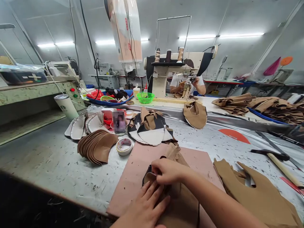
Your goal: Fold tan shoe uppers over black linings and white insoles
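A brown fabric piece with dark edging lies on a pink board in front of me. My left hand rests flat on it, fingers spread. Just above those fingertips, my right hand pinches the edge of the piece near its dark rim. Part of the fabric is hidden under both hands and the right forearm. Beyond the board sits a stack of black, white and brown pieces. More brown cut fabric lies to the right of the board.
Left of the board are a tape roll, brown curved pieces and a tumbler. A hammer lies at the right. Behind stands a sewing machine, with a person beyond it. A green basket is near the machine.
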Demonstrator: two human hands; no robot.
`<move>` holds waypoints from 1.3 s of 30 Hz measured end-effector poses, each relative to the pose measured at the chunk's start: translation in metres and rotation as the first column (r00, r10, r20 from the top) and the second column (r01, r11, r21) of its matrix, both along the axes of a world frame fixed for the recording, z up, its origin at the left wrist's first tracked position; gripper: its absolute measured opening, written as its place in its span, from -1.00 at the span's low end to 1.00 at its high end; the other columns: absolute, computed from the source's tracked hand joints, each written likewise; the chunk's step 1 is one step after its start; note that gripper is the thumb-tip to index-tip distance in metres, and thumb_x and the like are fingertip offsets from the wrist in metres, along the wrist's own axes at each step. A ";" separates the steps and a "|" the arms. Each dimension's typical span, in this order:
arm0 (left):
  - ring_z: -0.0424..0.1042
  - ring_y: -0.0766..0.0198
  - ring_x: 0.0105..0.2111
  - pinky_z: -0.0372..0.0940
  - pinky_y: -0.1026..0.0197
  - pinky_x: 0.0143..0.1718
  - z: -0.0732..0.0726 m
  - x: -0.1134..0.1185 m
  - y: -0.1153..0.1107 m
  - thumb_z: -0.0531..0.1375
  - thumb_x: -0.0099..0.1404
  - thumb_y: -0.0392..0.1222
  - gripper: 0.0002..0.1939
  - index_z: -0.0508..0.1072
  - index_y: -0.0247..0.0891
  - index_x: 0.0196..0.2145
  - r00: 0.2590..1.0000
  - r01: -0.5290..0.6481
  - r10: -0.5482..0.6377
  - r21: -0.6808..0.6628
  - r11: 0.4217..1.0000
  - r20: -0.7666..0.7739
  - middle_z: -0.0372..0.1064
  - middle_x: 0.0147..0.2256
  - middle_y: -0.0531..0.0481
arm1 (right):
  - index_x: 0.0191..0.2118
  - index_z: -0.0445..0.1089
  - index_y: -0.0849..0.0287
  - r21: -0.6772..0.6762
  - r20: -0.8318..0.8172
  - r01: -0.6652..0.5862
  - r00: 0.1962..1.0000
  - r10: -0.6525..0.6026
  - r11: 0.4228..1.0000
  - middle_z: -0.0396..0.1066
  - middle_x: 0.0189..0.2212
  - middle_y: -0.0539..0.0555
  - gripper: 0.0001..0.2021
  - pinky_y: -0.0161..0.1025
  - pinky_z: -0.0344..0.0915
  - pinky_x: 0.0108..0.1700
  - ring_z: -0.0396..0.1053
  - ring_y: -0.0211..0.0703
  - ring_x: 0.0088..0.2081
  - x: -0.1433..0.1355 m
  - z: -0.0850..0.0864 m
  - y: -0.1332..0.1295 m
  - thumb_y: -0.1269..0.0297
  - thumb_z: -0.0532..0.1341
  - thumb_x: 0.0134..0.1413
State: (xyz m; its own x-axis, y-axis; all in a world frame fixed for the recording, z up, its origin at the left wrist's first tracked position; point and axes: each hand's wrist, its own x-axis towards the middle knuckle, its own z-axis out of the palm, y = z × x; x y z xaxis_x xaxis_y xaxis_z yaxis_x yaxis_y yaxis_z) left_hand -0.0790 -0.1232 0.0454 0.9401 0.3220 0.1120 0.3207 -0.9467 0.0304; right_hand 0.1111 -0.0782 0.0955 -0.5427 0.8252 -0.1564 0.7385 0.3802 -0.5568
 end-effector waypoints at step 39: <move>0.13 0.02 0.16 0.18 0.00 0.06 -0.024 0.017 0.020 -0.02 0.28 -0.21 -0.45 0.06 -0.24 0.22 0.938 -0.340 0.344 -0.080 0.937 0.045 -0.03 0.22 -0.08 | -0.31 0.43 0.20 0.154 0.475 0.038 0.873 -0.108 0.987 0.46 -0.30 0.19 -0.77 -0.21 0.17 -0.30 0.38 0.02 -0.24 0.027 -0.010 0.035 0.54 0.15 -0.14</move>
